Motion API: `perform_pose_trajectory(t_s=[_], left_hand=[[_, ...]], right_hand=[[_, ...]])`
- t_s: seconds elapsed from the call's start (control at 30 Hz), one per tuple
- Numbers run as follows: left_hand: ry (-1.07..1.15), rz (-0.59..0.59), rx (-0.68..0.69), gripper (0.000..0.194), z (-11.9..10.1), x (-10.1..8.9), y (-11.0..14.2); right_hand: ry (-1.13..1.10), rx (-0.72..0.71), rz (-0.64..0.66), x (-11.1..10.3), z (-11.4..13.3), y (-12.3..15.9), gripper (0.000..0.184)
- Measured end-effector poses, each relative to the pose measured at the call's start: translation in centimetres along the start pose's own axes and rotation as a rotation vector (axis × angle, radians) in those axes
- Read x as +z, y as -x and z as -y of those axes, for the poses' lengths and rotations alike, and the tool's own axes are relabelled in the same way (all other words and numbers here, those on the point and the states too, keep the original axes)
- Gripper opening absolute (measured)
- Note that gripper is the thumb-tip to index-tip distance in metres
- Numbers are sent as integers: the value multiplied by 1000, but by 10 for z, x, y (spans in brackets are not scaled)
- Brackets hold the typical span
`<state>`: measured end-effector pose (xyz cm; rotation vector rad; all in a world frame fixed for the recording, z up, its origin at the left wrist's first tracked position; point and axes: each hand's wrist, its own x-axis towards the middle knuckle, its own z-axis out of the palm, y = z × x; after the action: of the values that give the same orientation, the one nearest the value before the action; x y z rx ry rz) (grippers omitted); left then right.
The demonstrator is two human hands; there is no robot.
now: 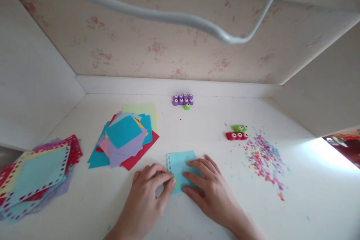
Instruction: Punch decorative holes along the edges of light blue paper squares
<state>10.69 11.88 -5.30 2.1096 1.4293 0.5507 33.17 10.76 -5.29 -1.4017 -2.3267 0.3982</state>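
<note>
A light blue sheet of paper (180, 165) lies on the white table in front of me, with a row of small punched holes along the upper part of its left edge. My left hand (152, 187) is closed around a small green paper punch (174, 183) at that left edge, lower down than the holes. Most of the punch is hidden by my fingers. My right hand (205, 187) rests on the sheet's right side with fingers spread, pressing it against the table.
Coloured paper sheets (123, 131) are piled at left. Hole-edged sheets (39, 172) lie farther left. Purple punches (182, 100) and a green one (187, 107) stand at the back. Red punches (236, 136), green punches (239, 128) and paper bits (263, 157) lie right. A white cable (157, 15) crosses above.
</note>
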Motion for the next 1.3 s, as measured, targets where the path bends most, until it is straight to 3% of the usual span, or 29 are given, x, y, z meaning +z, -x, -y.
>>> perform_pose_trajectory(t_s=[0.23, 0.37, 0.47, 0.63, 0.77, 0.93, 1.03, 1.13, 1.3], left_hand=[[-34, 221, -225, 10, -17, -15, -21], [-89, 282, -252, 8, -23, -18, -28], [-53, 225, -187, 10, -19, -18, -23], [136, 116, 40, 22, 1, -23, -6], [25, -46, 56, 28, 27, -28, 13], [-146, -197, 115, 33, 50, -20, 34], [-127, -240, 169, 30, 47, -13, 35], [-29, -274, 222, 40, 32, -6, 27], [81, -257, 211, 43, 6, 3, 12]], right_hand=[[-33, 33, 11, -2, 1, 1, 26], [-40, 19, 4, -2, 0, 2, 26], [-38, 8, -1, -2, 1, 2, 26], [-36, 8, -21, -4, 3, 3, 26], [-29, 7, -34, -6, 1, 5, 24], [-79, -15, -116, -6, 4, 3, 23], [-226, -54, -137, -7, 17, 1, 26], [-383, -119, -86, -10, 33, -2, 34], [-492, -110, -117, -14, 41, -3, 24]])
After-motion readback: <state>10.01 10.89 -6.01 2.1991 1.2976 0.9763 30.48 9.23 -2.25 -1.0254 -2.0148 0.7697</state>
